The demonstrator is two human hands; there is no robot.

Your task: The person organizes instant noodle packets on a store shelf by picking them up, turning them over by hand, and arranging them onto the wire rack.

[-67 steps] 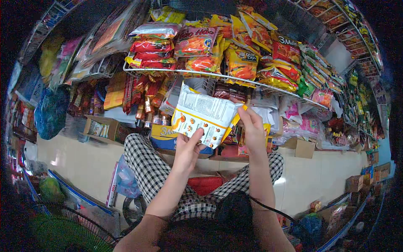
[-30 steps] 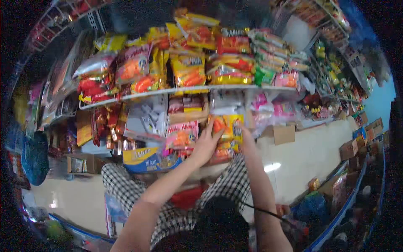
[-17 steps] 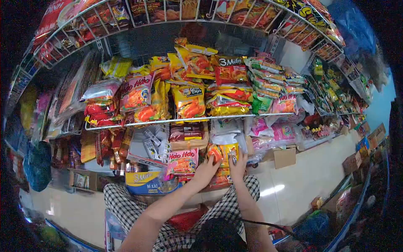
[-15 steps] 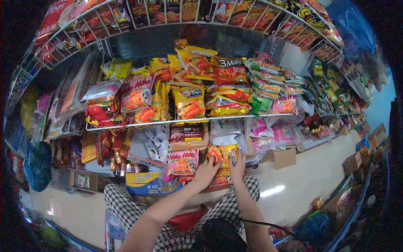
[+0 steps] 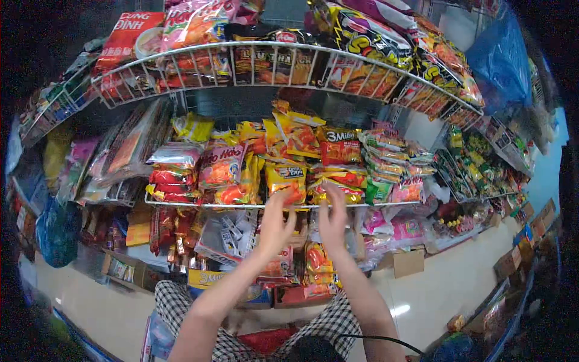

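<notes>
While lower packets (image 5: 316, 258) already lie below the shelf (image 5: 241, 206), a yellow packet (image 5: 286, 176) sits on it, ungripped; near it, left hand (image 5: 275, 234) and right hand (image 5: 333, 229), fingers loosely parted, seem empty, contact unclear.

Noodle packets (image 5: 286, 176) on wire shelf (image 5: 235, 206)
</notes>
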